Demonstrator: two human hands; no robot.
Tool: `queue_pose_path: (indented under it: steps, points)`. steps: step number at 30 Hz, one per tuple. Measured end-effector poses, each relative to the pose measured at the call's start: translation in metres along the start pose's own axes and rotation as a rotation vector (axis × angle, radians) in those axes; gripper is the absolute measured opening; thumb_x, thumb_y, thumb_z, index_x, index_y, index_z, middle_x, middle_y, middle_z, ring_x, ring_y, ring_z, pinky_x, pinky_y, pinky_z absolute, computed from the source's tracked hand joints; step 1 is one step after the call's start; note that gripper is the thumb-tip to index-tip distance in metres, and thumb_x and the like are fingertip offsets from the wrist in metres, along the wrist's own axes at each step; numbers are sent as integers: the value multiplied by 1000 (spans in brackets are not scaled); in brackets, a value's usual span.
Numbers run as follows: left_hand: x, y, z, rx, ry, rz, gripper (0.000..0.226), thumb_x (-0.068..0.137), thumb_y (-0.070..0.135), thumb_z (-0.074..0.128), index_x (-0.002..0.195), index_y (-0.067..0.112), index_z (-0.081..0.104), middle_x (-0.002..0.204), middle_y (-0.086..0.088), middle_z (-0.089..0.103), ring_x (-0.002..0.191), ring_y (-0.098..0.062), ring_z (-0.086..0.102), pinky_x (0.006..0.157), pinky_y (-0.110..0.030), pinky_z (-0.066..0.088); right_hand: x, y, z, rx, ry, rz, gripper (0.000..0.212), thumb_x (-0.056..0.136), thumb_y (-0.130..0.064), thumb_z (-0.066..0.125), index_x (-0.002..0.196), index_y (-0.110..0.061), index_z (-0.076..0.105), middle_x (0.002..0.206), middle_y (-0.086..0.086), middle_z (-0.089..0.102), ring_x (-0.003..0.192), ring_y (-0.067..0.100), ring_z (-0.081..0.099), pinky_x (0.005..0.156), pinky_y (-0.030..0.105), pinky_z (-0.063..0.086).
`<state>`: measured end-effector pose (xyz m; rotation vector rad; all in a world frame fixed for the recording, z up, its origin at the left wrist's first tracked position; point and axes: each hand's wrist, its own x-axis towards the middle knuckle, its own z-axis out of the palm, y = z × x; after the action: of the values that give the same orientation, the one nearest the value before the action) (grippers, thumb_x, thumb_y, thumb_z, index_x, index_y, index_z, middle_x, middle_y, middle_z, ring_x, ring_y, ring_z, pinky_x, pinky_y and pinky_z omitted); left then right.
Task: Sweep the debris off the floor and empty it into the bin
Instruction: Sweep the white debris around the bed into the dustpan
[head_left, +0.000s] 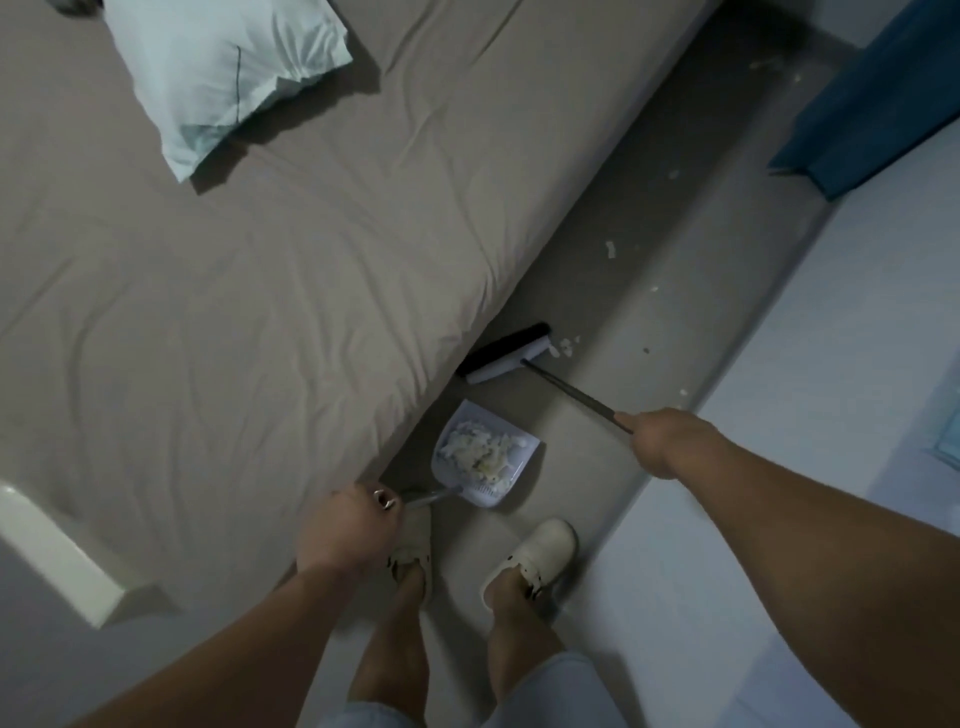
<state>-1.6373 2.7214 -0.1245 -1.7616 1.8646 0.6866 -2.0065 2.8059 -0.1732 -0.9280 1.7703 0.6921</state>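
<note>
My left hand (345, 527) grips the handle of a white dustpan (480, 457) that sits on the floor beside the bed, with a heap of white debris inside it. My right hand (662, 441) grips the dark handle of a broom (506, 353), whose white head with black bristles rests on the floor just beyond the dustpan, partly under the bed's edge. A small cluster of white debris (566, 347) lies at the broom head's right end. More white scraps (612, 249) are scattered along the floor strip further away.
A bed (260, 286) with a taupe sheet and a pale pillow (223, 67) fills the left. A white wall (831, 389) bounds the narrow floor strip on the right. A blue curtain (878, 98) hangs at the far right. My feet in white clogs (535, 556) stand behind the dustpan.
</note>
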Motion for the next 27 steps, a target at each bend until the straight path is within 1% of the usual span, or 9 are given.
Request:
queue_pose_path:
  steps: [6,11,14,16,18,19,23,26,27]
  points:
    - [-12,1,-4,-15,-2,14,24,93,37,58,74,23,65,92,-12,74,89,-35,69,68,-34,51,-29,43,-15,40,88,21,70,98,-16,41,154,-44,9,161,4,21,144,26,30,117,38,28]
    - [-13,5,-10,30,-29,41,28,95,40,54,72,27,63,71,-1,62,72,-27,62,61,-30,43,-64,91,-9,182,186,79,53,102,-32,31,150,-51,20,154,-1,38,134,23,44,107,32,35]
    - [-9,14,-11,74,-21,68,32,93,43,53,67,25,56,84,-6,70,77,-31,64,62,-30,45,-68,92,-10,341,170,120,53,103,-27,33,154,-36,22,151,1,42,126,24,50,99,29,42]
    - [-4,23,-12,94,-19,90,31,94,43,51,68,25,51,85,-6,69,80,-32,65,64,-31,46,-59,78,-11,385,138,134,51,102,-15,37,152,-19,32,136,10,55,104,27,61,79,29,51]
    - [6,34,-10,110,-43,113,27,94,42,49,74,25,54,88,-6,69,88,-33,67,65,-31,45,-44,61,-8,417,97,109,43,97,-7,36,138,-8,49,96,16,64,68,27,59,54,28,48]
    - [11,39,-10,113,-51,125,27,94,42,48,74,25,53,92,-7,70,90,-33,68,66,-31,44,-43,49,-8,426,76,105,40,95,-3,38,132,-4,52,88,17,64,63,27,58,52,28,47]
    - [27,61,-11,166,-15,194,29,96,40,49,85,20,65,94,-8,72,90,-33,69,68,-33,50,-51,-5,-3,238,-64,116,29,90,-10,64,117,-1,67,99,15,66,96,22,63,77,26,48]
    - [41,71,-13,219,-15,230,27,98,37,46,90,19,66,101,-10,72,96,-33,69,76,-35,52,-55,-13,9,373,-95,145,9,90,-10,64,86,-2,67,70,4,50,83,19,61,57,15,41]
    - [46,70,-12,228,-29,237,28,98,37,46,93,19,66,103,-11,72,97,-33,69,78,-36,53,-58,-11,16,535,-89,161,9,92,-9,59,90,-2,64,66,3,48,75,22,63,47,15,41]
